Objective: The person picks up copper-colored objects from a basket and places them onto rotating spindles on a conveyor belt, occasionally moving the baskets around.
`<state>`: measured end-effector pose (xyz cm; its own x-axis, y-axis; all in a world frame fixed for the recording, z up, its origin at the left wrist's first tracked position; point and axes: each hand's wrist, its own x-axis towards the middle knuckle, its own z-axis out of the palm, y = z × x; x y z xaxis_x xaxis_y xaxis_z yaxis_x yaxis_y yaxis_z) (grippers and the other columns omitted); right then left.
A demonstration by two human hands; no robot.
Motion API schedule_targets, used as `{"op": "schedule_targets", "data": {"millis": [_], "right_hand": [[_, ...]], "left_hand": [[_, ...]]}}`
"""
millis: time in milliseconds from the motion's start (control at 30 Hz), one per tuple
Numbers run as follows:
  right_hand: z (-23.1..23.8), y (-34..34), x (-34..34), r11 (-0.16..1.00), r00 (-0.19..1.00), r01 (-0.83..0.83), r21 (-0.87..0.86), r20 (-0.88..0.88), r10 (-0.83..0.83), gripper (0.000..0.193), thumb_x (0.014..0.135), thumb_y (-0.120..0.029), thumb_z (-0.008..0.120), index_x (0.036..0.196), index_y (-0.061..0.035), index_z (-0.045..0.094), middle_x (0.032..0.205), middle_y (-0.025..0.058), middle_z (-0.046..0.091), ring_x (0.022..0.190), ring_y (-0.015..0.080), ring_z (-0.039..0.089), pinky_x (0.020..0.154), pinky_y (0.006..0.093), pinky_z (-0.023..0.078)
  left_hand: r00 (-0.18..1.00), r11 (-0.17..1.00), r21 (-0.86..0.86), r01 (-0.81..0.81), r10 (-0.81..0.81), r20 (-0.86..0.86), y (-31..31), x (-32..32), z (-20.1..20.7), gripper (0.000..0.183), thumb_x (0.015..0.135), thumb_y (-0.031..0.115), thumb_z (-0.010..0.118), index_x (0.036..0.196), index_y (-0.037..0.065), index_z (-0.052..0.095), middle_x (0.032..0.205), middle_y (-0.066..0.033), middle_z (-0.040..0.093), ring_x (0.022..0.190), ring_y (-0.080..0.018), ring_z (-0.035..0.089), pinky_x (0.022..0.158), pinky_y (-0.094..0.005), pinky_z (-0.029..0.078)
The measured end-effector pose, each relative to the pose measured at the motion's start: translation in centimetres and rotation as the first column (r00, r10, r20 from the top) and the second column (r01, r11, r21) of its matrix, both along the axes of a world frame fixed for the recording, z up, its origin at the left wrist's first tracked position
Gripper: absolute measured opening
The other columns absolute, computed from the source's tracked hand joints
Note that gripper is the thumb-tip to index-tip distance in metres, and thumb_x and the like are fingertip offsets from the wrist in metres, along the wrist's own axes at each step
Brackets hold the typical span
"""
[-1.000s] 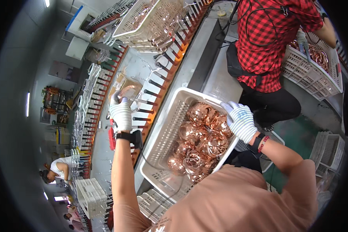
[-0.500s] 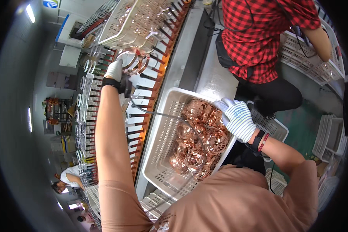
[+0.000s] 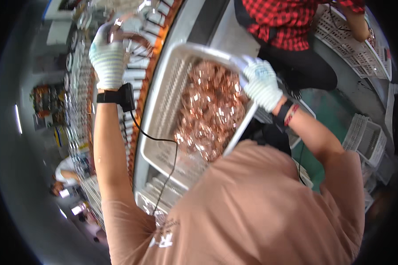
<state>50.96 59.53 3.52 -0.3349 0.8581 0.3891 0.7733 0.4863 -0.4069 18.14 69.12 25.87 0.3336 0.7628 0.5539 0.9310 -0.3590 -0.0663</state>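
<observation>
My left hand (image 3: 108, 57), in a striped knit glove, is closed on copper-coloured rings (image 3: 139, 39) over the row of dark pegs at the far left. Motion blur hides how many rings it holds. A white plastic basket (image 3: 157, 108) in front of me contains a heap of shiny copper-coloured rings (image 3: 212, 104). At this basket's far right corner, my gloved right hand (image 3: 262, 81) grips the rim, its fingers curled over the edge and somewhat blurred.
An orange peg rail (image 3: 157, 42) runs along the left of the basket. A black cable (image 3: 176, 150) hangs from my left wrist across the basket's near left. Another person in a red checked shirt (image 3: 283, 20) works at the far right beside another white basket (image 3: 349, 48). Stacked crates (image 3: 365, 137) stand at right.
The view has shifted, so the basket and the other person sit higher in the picture. My left hand has turned and still holds rings; my right hand stays at the basket rim.
</observation>
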Motion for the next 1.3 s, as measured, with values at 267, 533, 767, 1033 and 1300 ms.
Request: {"op": "schedule_targets", "data": {"millis": [267, 533, 767, 1033, 1300], "right_hand": [[-0.5, -3.6, -2.2, 0.994, 0.994, -0.107, -0.033, 0.004, 0.107, 0.052, 0.085, -0.017, 0.061, 0.137, -0.0169, 0.057, 0.122, 0.0128, 0.064, 0.102, 0.0332, 0.064, 0.090, 0.0444, 0.051], [-2.7, -6.6, -4.3, 0.990, 0.990, -0.137, -0.015, 0.022, 0.138, 0.056, 0.085, -0.017, 0.061, 0.140, -0.0243, 0.055, 0.126, 0.0130, 0.064, 0.105, 0.0341, 0.064, 0.093, 0.0434, 0.052], [-3.5, -9.5, -6.3, 0.995, 0.994, -0.085, -0.050, 0.065, 0.088, 0.056, 0.090, -0.017, 0.059, 0.144, -0.0238, 0.050, 0.127, 0.0173, 0.063, 0.110, 0.0373, 0.063, 0.094, 0.0453, 0.051], [-4.1, -9.8, -5.2, 0.974, 0.993, 0.091, -0.206, 0.098, -0.072, 0.049, 0.094, -0.021, 0.055, 0.143, -0.0157, 0.052, 0.135, 0.0190, 0.060, 0.122, 0.0350, 0.059, 0.103, 0.0429, 0.046], [-5.8, -9.2, -3.6, 0.986, 0.996, 0.073, -0.150, 0.067, -0.063, 0.047, 0.094, -0.016, 0.054, 0.141, -0.0123, 0.053, 0.132, 0.0189, 0.062, 0.119, 0.0351, 0.060, 0.102, 0.0422, 0.046]], "left_hand": [[0.654, 0.415, -0.899, 0.142, 0.642, 0.400, -19.6, 1.3, -15.4, 0.025, 0.091, 0.017, 0.059, 0.107, 0.001, 0.073, 0.087, -0.0170, 0.073, 0.071, -0.0247, 0.070, 0.068, -0.0346, 0.055], [0.861, -0.016, -1.000, -0.007, 0.508, -0.014, -33.1, -4.5, -25.6, 0.077, 0.082, 0.028, 0.077, 0.147, 0.003, 0.044, 0.137, -0.0228, 0.060, 0.125, -0.0321, 0.059, 0.105, -0.0387, 0.046], [0.395, 0.679, -0.727, 0.106, 0.642, 0.657, -46.3, -10.3, -16.4, 0.041, 0.098, 0.020, 0.062, 0.135, 0.003, 0.059, 0.124, -0.0105, 0.068, 0.118, -0.0178, 0.061, 0.104, -0.0310, 0.045], [-0.040, 0.299, -0.693, 0.656, 0.930, 0.364, -69.3, -4.9, -18.8, 0.037, 0.098, 0.030, 0.064, 0.116, -0.001, 0.069, 0.100, -0.0111, 0.074, 0.094, -0.0206, 0.067, 0.089, -0.0347, 0.052], [0.636, -0.301, -0.893, 0.335, 0.771, -0.022, -77.4, 12.1, -41.6, 0.059, 0.092, 0.051, 0.059, 0.131, 0.008, 0.064, 0.129, -0.0187, 0.066, 0.121, -0.0364, 0.062, 0.100, -0.0421, 0.048]]}}
